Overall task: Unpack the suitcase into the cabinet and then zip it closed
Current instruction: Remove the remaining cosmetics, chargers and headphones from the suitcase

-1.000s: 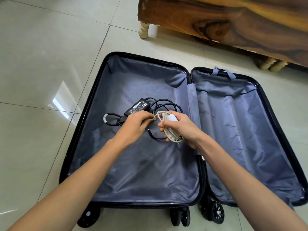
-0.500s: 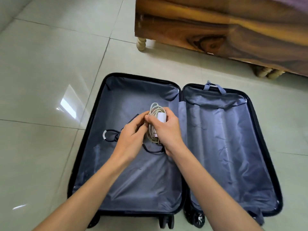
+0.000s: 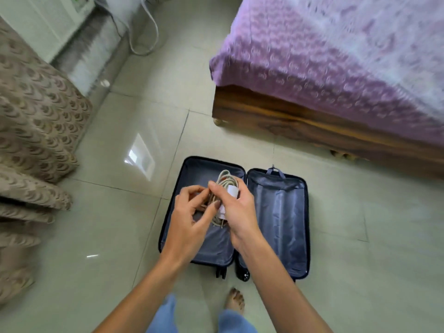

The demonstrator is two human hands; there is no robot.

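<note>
The dark suitcase (image 3: 281, 212) lies open flat on the tiled floor, its grey lining bare where it shows. Above its left half my right hand (image 3: 237, 212) is shut on a white charger (image 3: 231, 189) with its pale cable (image 3: 224, 179) coiled in loops. My left hand (image 3: 189, 217) is beside it, fingers pinched on the lower strands of the same cable. Both hands hide the middle of the left half, so the black adapter seen earlier is out of sight. No cabinet is in view.
A bed with a purple cover (image 3: 336, 75) on a wooden frame (image 3: 312, 131) stands at the upper right. Brown patterned fabric (image 3: 31, 131) fills the left edge. A white appliance with trailing cords (image 3: 144, 37) sits top left. My bare foot (image 3: 235, 301) is just before the suitcase wheels.
The view has risen far above the suitcase. The white charger and cable came up out of the left half in my right hand; my left hand left the black adapter and joined it.
</note>
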